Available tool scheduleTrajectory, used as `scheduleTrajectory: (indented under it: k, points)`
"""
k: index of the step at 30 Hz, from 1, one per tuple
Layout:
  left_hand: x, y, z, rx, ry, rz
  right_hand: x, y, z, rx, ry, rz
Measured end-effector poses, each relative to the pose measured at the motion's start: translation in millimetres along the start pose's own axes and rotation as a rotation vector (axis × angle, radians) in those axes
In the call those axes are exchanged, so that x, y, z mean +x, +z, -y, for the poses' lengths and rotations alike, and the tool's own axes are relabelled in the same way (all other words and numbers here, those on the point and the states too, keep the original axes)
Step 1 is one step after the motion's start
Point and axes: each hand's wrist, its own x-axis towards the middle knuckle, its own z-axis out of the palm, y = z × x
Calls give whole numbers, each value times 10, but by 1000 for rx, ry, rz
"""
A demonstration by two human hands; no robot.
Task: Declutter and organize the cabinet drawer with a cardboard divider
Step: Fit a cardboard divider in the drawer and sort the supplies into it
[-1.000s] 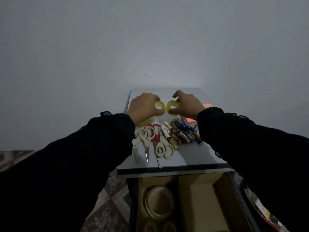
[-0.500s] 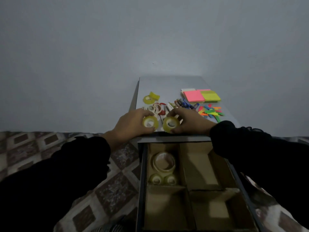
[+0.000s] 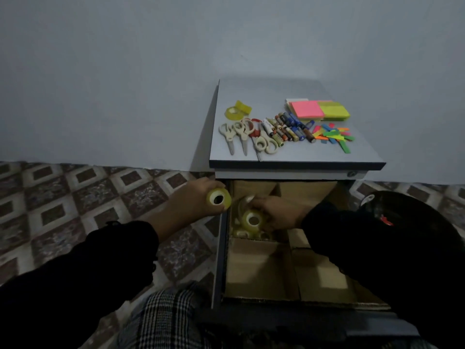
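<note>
Your tape rolls (image 3: 219,199) look glossy, clear yellowish plastic. The divider (image 3: 259,265) in your drawer is matt brown cardboard. The surface (image 3: 297,157) is smooth and matt grey. Your scissors (image 3: 241,133) have pale plastic handles and metal blades. The sticky notes (image 3: 318,110) are matt paper.

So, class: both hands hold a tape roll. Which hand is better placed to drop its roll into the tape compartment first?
Right hand: its tape roll is already over the compartment; the left hand holds its roll outside the drawer wall.

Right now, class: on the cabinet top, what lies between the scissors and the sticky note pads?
A row of batteries lies between the scissors and the sticky note pads, in the head view.
</note>
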Motion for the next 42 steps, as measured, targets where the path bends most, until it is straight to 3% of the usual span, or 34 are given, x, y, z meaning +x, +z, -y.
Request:
scheduleTrajectory:
  k: [17,34,38,42]
  points:
    - [34,212,369,21,-82,0,326,265,-54,-370,-117,83]
    - [36,301,399,-23,-67,-18,342,377,-41,-351,-77,29]
    - [28,336,339,-78,-34,-32,148,300,-89,-276,-37,-50]
    - [72,378,171,-101,26,-6,-166,336,-248,-152,-27,-300]
